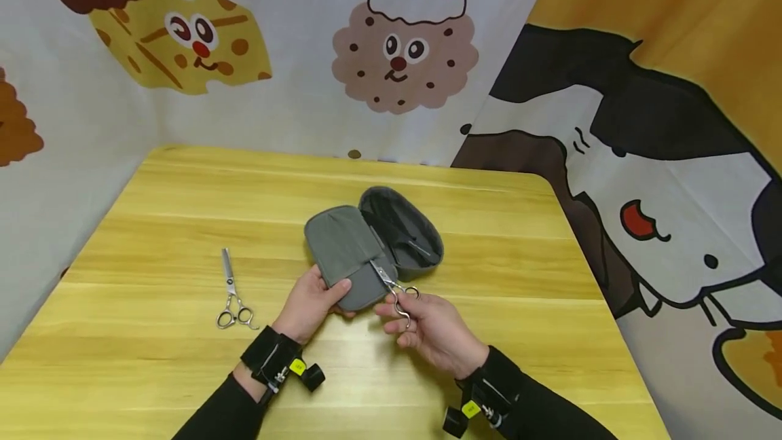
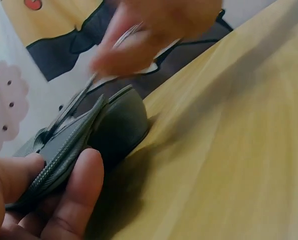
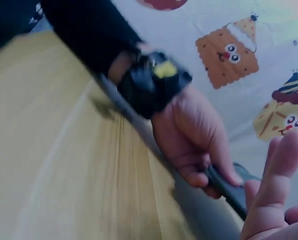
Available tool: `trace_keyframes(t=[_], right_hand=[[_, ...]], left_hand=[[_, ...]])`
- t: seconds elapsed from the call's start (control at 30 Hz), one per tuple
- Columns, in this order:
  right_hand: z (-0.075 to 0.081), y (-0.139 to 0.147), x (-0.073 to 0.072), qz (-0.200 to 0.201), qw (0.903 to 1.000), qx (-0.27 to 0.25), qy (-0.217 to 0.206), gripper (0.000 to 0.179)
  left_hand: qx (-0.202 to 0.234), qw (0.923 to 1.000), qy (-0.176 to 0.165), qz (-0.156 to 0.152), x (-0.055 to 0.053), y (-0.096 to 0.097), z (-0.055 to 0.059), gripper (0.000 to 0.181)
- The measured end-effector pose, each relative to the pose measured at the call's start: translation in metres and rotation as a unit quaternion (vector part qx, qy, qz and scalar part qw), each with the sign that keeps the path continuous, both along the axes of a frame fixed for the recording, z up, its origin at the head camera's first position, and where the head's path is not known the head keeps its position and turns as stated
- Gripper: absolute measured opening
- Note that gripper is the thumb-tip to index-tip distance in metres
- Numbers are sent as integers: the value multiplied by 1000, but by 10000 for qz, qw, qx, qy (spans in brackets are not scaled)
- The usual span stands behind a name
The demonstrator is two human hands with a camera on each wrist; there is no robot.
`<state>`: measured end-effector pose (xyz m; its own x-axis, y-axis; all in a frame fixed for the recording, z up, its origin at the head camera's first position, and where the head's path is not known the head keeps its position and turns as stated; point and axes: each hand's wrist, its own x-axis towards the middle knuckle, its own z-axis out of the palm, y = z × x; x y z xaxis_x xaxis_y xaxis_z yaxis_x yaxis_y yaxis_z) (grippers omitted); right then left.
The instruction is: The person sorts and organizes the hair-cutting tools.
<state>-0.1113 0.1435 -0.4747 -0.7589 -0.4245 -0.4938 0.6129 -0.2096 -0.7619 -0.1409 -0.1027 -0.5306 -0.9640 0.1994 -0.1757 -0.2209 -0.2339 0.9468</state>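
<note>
A grey zip case [image 1: 339, 233] lies unfolded near the middle of the table, its deeper half [image 1: 403, 223] tipped up on the right. My left hand [image 1: 308, 304] pinches the near edge of the flat half, thumb on top and fingers beneath; the zip teeth show between them in the left wrist view. In my right hand [image 1: 436, 328] is a pair of metal scissors [image 1: 383, 273], gripped near the finger rings. Their blades point into the pocket on the flat half, and the tips are hidden there. The right wrist view does not show these scissors.
Left of the case, a second pair of scissors [image 1: 229, 284] lies on the wooden table [image 1: 153, 358], blades pointing away. A thin shiny item [image 1: 419, 248] shows inside the deeper half. Printed curtains [image 1: 293, 87] hang behind the table and along its sides.
</note>
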Motion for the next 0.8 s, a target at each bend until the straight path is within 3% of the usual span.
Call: trace_keyframes(t=[0.13, 0.27, 0.43, 0.63, 0.7, 0.73, 0.77, 0.8], right_hand=[[-5, -5, -8, 16, 9995, 226, 219, 31], [-2, 2, -10, 703, 9921, 816, 645, 42], [4, 15, -15, 1435, 9655, 1774, 1257, 48], [6, 6, -30, 1247, 9319, 2907, 1774, 49], [6, 1, -35, 1268, 9092, 3378, 2078, 51], [7, -2, -37, 1336, 8904, 3679, 2323, 52], [8, -4, -39, 1434, 8683, 3960, 2621, 53], [9, -5, -40, 1566, 8377, 4276, 3016, 54]], left_hand=[[-98, 9995, -26, -285, 3, 6, -4, 45], [-176, 9997, -94, -168, 5, 7, -4, 43], [-286, 9990, 34, -349, 5, 0, -2, 44], [-340, 9956, 289, -824, 4, -1, -1, 46], [-354, 9946, 318, -925, 5, -1, -1, 46], [-363, 9944, 319, -944, 5, -1, -1, 46], [-377, 9944, 320, -936, 5, -1, -1, 46], [-374, 9945, 318, -926, 5, -1, -1, 46]])
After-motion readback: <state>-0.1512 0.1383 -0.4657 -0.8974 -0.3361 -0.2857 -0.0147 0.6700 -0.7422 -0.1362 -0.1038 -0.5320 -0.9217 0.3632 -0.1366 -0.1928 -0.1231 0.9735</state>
